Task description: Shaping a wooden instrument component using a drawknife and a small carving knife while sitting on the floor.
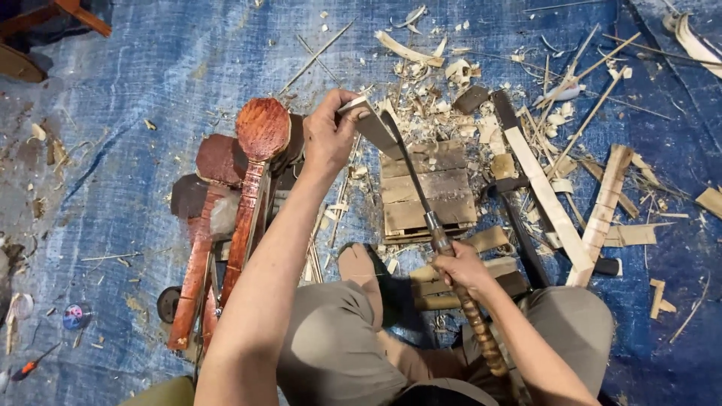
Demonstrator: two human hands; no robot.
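My left hand grips one end of a flat pale wood strip, holding it tilted above a small slatted wooden block. My right hand is closed around the ringed handle of a long carving knife, whose curved dark blade reaches up to the strip near my left hand. Pale wood shavings lie scattered around the block. My knees, in grey trousers, are at the bottom of the view.
Reddish-brown carved wooden spoons lie stacked to the left on a blue tarp. Pale wood slats and thin sticks lie to the right. A small red-handled tool and a round lid sit at the lower left.
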